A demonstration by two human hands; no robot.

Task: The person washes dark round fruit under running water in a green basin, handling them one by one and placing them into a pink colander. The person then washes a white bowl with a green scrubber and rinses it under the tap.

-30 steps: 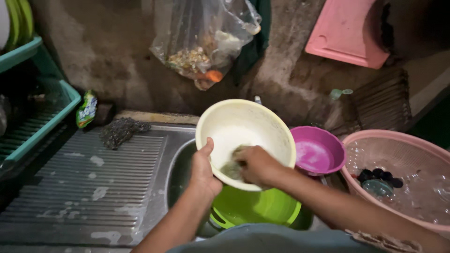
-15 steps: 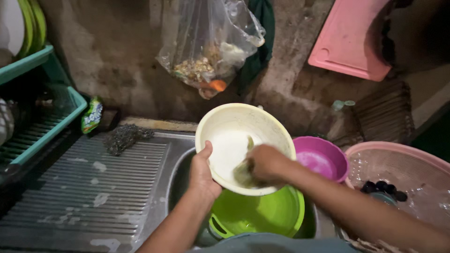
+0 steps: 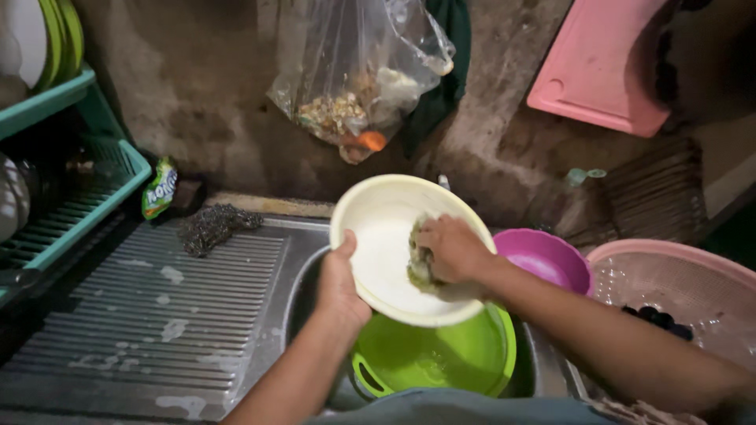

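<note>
Steel runs under everything here: a ribbed draining board (image 3: pixel 150 315), wet in patches and dotted with suds, leads into the sink (image 3: pixel 303 295) set against a rough, stained wall (image 3: pixel 205 102). A clear plastic bag (image 3: pixel 358 75) of scraps hangs on that wall, and a pink cutting board (image 3: pixel 602 67) leans at the upper right.

You hold one cream plastic bowl (image 3: pixel 378 236) tilted over the sink, its inside turned toward you, pale and smooth. Your left hand (image 3: pixel 340 287) is closed on its near rim, thumb over the edge. Your right hand (image 3: pixel 450 250) is curled inside the bowl, fingers wrapped round a greenish sponge (image 3: pixel 417 264) pressed to the inner wall.

Count three bowls in all: the cream one, a green bowl (image 3: pixel 433 354) directly below it in the sink, and a magenta bowl (image 3: pixel 551 260) just beside it on the right. One pink basin (image 3: pixel 677 260) stands further right. One dark wire scourer (image 3: pixel 209 227) lies on the board's far edge, one green sachet (image 3: pixel 159 189) stands near it, and one teal dish rack (image 3: pixel 75 193) sits at the left.
</note>
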